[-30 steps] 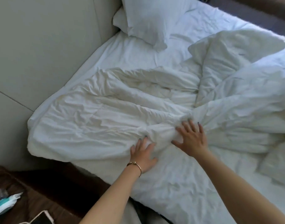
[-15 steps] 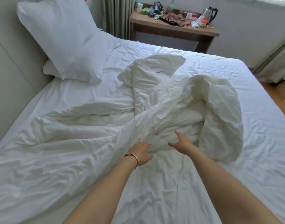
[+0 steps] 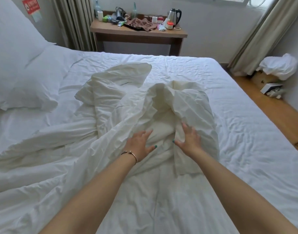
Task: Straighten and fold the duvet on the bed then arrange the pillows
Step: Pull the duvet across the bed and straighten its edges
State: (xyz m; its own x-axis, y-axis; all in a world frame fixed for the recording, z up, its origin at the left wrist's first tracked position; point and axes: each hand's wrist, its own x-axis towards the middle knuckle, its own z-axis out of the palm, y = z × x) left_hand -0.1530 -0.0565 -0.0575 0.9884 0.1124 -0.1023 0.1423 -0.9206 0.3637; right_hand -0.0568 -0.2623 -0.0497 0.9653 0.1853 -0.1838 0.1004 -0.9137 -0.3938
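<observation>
A white duvet [image 3: 60, 157] lies crumpled across the bed [image 3: 246, 132], bunched into a raised heap in the middle. My left hand [image 3: 139, 144], with a bracelet on the wrist, rests on the heap with its fingers spread. To its right, my right hand [image 3: 189, 140] lies with straight fingers against a fold of the same heap. A white pillow [image 3: 21, 70] leans on the headboard at the far left.
A wooden side table [image 3: 138, 33] with a kettle [image 3: 174, 16], cloth and small items stands beyond the bed. Curtains hang at the left and right. A white bag [image 3: 280, 66] and a box sit on the wooden floor at the right.
The view has swung from the bed's left edge up toward the far table. Both hands have moved right along the duvet and now lie spread on the bunched middle heap.
</observation>
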